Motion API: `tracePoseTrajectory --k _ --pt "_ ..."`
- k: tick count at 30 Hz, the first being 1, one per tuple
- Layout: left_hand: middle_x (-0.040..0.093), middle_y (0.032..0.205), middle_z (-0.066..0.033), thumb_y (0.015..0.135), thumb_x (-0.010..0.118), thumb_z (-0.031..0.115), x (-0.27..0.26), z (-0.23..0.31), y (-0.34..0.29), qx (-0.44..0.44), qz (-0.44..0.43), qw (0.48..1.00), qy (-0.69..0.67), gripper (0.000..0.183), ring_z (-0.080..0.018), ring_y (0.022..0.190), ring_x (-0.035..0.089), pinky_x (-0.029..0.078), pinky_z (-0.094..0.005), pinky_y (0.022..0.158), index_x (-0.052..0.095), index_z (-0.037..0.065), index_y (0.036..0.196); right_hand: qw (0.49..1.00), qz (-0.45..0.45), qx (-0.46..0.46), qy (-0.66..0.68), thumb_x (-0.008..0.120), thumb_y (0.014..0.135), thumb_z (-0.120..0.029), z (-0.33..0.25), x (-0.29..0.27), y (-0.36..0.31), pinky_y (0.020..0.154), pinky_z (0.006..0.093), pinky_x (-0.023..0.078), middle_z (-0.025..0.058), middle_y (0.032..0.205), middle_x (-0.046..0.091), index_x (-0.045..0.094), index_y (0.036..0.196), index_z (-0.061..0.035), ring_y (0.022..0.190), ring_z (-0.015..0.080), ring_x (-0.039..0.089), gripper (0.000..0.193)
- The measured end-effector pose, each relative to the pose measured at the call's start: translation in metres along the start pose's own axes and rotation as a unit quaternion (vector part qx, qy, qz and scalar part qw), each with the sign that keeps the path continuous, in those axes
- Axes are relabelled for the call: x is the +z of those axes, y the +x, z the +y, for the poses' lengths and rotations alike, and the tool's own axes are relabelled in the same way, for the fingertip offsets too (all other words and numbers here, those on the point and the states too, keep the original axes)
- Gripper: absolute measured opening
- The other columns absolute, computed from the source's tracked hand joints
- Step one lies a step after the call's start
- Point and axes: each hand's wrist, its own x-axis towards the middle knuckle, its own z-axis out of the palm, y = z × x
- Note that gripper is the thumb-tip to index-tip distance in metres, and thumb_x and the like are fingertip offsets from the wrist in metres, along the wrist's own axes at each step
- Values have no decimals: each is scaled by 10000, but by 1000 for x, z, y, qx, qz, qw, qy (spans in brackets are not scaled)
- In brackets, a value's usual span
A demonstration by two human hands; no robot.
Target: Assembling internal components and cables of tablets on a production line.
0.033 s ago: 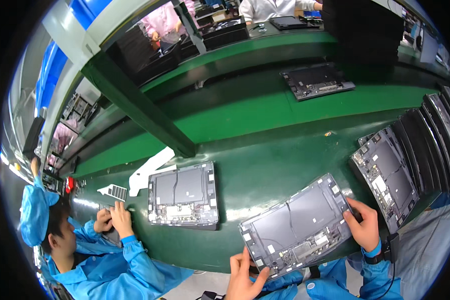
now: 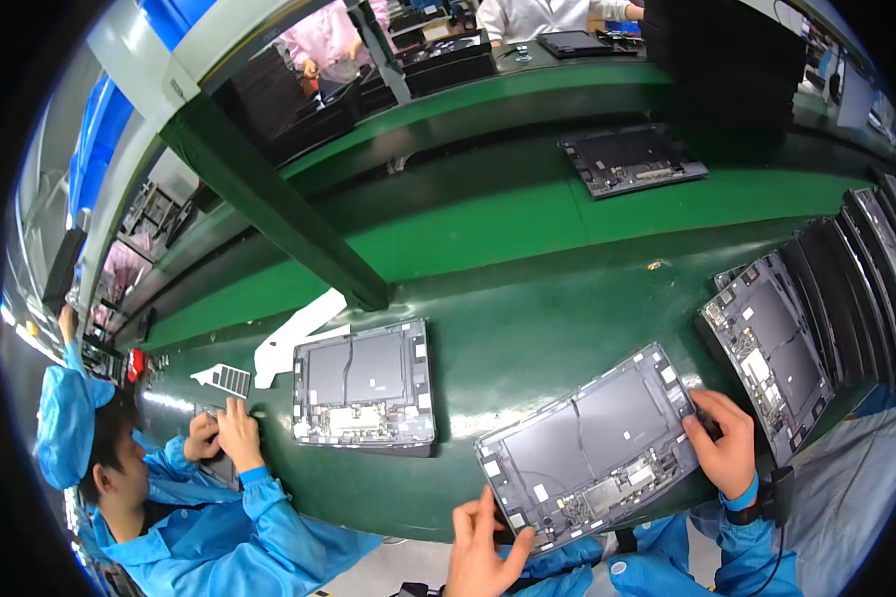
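Observation:
An opened tablet (image 2: 548, 448), its battery and circuit board exposed, lies tilted at the table's near edge, with both my hands gripping it. My left hand (image 2: 486, 549) pinches its lower left corner, thumb on top and fingers along the side. On the right edge, my right hand (image 2: 724, 448) holds the tablet with its thumb over the rim; the fingertips beneath are partly hidden. To the left lies another opened tablet (image 2: 378, 368), apart from my hands. A third opened tablet (image 2: 767, 348) leans at the front of a row of dark tablets on my right.
The row of upright dark tablets (image 2: 846, 289) stands at the far right of the green table (image 2: 528, 348). One more opened tablet (image 2: 632, 159) lies on the raised green ledge. A green post (image 2: 279, 214) slants across the left. A co-worker (image 2: 209, 527) in blue works beside white sheets (image 2: 299, 333).

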Motion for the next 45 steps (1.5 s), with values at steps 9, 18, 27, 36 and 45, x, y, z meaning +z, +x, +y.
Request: tracePoseTrajectory --k 9,18,27,36,45 --pt "561 1278 -81 793 710 89 -26 11 81 255 -92 935 230 295 -311 1224 497 398 -450 1032 674 109 1085 989 74 53 118 484 1005 -206 -40 7 -16 621 301 432 128 853 628 689 891 61 682 174 555 355" --pt "559 1225 -87 793 617 82 -7 23 107 373 -125 891 225 255 -250 1186 532 391 -455 1075 593 60 1046 949 -217 32 225 702 883 -137 -50 26 -20 632 298 529 124 804 716 735 939 21 694 183 675 171" --pt "585 1152 -86 754 715 45 -3 12 100 332 -57 937 94 271 -287 1073 564 440 -414 945 641 97 1009 937 -289 -65 188 770 805 -30 -51 42 -17 659 292 563 141 862 739 740 976 19 712 227 721 181" --pt "596 1126 -20 765 768 119 -2 8 70 250 -84 955 135 224 -243 1017 544 402 -360 868 689 134 974 941 -269 -99 178 760 804 -37 -47 46 -19 654 314 568 146 842 735 737 953 23 705 247 724 162" --pt "554 1228 -69 762 756 66 0 11 70 240 -126 951 146 263 -281 1026 515 384 -374 853 622 89 987 941 -267 -124 167 781 796 -44 -50 47 -19 639 313 564 141 856 730 735 979 7 698 247 713 195"
